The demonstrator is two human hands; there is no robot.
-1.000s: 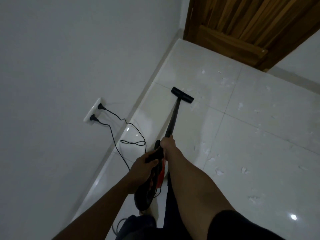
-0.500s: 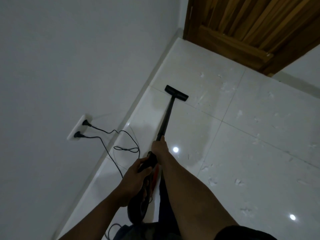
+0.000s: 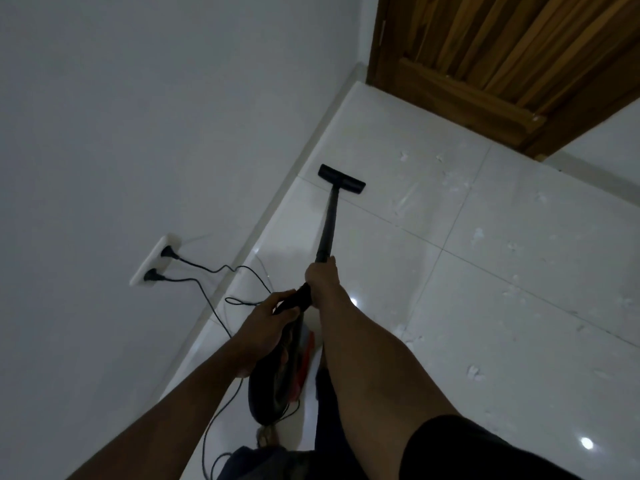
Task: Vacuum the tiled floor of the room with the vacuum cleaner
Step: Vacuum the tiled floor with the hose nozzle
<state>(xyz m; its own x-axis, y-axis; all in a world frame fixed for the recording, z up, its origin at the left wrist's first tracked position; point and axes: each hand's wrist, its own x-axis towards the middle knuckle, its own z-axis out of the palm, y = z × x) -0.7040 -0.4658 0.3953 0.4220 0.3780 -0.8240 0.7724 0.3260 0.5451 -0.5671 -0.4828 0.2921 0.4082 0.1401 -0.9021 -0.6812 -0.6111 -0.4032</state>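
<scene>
A black stick vacuum cleaner [image 3: 277,379] with a red-trimmed body runs from my hands out to its flat floor head [image 3: 341,179], which lies on the white glossy tiled floor [image 3: 502,306] close to the left wall's skirting. My left hand [image 3: 268,323] grips the vacuum's black handle just above the body. My right hand [image 3: 323,280] grips the lower end of the black tube [image 3: 329,226]. Small white scraps [image 3: 478,235] lie scattered on the tiles to the right of the head.
A white wall socket [image 3: 156,259] on the left wall holds two black plugs; their cords [image 3: 214,299] loop over the floor beside the wall and under my left arm. A wooden door [image 3: 485,53] stands at the far end.
The floor head has slid forward and left, toward the wall and the door. Both hands keep their hold; the view has shifted along with them.
</scene>
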